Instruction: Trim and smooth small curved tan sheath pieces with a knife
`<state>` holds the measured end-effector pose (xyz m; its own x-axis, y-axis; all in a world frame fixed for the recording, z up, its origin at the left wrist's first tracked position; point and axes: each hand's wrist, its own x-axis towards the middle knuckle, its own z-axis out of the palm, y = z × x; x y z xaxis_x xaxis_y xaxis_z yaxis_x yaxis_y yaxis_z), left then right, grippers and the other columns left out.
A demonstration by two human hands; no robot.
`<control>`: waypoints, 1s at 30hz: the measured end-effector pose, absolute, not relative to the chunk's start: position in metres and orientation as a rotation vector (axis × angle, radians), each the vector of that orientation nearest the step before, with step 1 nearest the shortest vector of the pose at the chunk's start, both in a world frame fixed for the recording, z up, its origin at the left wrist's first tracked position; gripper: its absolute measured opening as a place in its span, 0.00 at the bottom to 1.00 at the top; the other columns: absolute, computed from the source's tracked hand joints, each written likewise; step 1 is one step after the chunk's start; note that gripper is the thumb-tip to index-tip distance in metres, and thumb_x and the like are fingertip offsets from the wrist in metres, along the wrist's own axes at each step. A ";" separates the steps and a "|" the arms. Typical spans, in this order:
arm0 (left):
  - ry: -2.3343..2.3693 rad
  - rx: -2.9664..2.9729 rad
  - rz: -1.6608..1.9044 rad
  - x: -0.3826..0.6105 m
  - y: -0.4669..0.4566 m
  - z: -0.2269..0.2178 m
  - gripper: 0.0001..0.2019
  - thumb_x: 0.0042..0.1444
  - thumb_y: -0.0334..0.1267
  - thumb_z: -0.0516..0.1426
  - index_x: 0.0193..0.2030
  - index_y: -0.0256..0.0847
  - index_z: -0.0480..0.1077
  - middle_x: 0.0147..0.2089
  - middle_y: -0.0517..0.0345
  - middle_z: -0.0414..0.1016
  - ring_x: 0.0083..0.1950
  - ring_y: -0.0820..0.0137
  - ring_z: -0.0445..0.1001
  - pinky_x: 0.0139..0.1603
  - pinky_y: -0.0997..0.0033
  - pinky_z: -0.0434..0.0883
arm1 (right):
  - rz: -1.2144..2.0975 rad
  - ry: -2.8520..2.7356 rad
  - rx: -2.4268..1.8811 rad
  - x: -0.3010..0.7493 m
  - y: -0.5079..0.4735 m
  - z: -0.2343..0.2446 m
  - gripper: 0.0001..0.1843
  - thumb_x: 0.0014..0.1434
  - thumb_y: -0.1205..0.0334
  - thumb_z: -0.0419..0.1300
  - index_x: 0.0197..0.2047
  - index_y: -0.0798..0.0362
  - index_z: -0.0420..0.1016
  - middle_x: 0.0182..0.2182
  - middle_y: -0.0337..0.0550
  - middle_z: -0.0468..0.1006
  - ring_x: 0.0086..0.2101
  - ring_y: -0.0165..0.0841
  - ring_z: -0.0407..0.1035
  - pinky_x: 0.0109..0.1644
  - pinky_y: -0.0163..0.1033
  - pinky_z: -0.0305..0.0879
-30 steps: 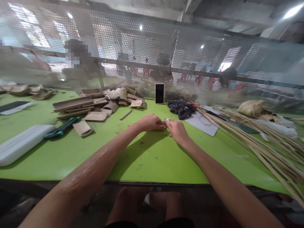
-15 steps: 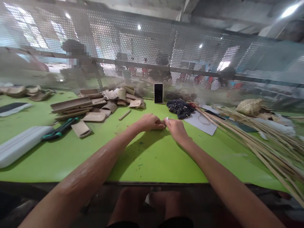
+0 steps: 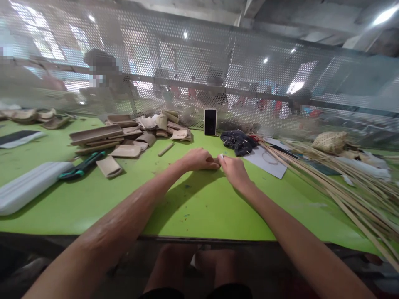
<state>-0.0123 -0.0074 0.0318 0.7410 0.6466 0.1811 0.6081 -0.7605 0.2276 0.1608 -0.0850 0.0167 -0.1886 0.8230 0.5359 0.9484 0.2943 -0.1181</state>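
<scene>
Over the green table (image 3: pixel 193 216), my two hands meet in front of the upright phone. My left hand (image 3: pixel 198 160) is closed, its back turned up, around a small brown piece that looks like bamboo; most of it is hidden by the fingers. Close against it, my right hand (image 3: pixel 234 169) pinches a small white scrap (image 3: pixel 221 156), perhaps folded paper, whose tip shows above the thumb. A short bamboo stick (image 3: pixel 166 149) lies just beyond my left hand. Behind my right hand is a dark bundled cloth (image 3: pixel 238 142).
Curved bamboo pieces (image 3: pixel 96 135) are heaped at back left, near green-black cutters (image 3: pixel 82 166) and a white block (image 3: pixel 34 185). A phone (image 3: pixel 210 122) stands by the perforated screen (image 3: pixel 187 62). Long bamboo strips (image 3: pixel 336 182), a white sheet (image 3: pixel 268 162) and a woven ball (image 3: pixel 329 142) lie right.
The whole view has shifted slightly, so things appear a little further right. Both hands keep nearly the same place and grip.
</scene>
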 end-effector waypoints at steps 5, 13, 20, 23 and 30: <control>0.990 2.783 0.405 -0.012 -0.007 0.033 0.30 0.58 0.64 0.50 0.33 0.40 0.80 0.26 0.55 0.74 0.22 0.75 0.60 0.27 0.71 0.55 | -0.351 -2.064 -1.523 0.160 -0.091 0.019 0.28 0.73 0.57 0.42 0.31 0.57 0.78 0.24 0.48 0.78 0.23 0.31 0.67 0.29 0.37 0.55; 1.002 2.796 0.386 -0.010 -0.008 0.033 0.29 0.59 0.62 0.50 0.34 0.40 0.80 0.27 0.54 0.75 0.23 0.74 0.62 0.28 0.71 0.56 | -0.297 -2.079 -1.543 0.160 -0.081 0.016 0.29 0.74 0.58 0.41 0.31 0.57 0.78 0.23 0.48 0.78 0.22 0.31 0.67 0.28 0.37 0.56; 0.970 2.797 0.415 -0.011 -0.009 0.032 0.30 0.59 0.64 0.49 0.33 0.41 0.80 0.26 0.54 0.75 0.23 0.73 0.62 0.28 0.70 0.56 | -0.367 -2.123 -1.523 0.161 -0.083 0.019 0.27 0.73 0.59 0.42 0.33 0.57 0.78 0.26 0.49 0.79 0.25 0.32 0.69 0.30 0.37 0.56; 0.998 2.814 0.424 -0.011 -0.009 0.031 0.29 0.59 0.64 0.49 0.33 0.41 0.80 0.26 0.54 0.75 0.23 0.74 0.61 0.28 0.70 0.55 | -0.322 -2.145 -1.544 0.161 -0.082 0.019 0.27 0.73 0.60 0.42 0.33 0.57 0.78 0.25 0.48 0.79 0.24 0.32 0.69 0.30 0.37 0.58; 0.973 2.819 0.390 -0.011 -0.010 0.032 0.31 0.60 0.64 0.48 0.34 0.40 0.80 0.27 0.53 0.76 0.23 0.73 0.62 0.28 0.70 0.55 | -0.346 -2.151 -1.525 0.162 -0.083 0.019 0.26 0.73 0.60 0.43 0.33 0.57 0.78 0.25 0.48 0.78 0.23 0.32 0.68 0.30 0.38 0.57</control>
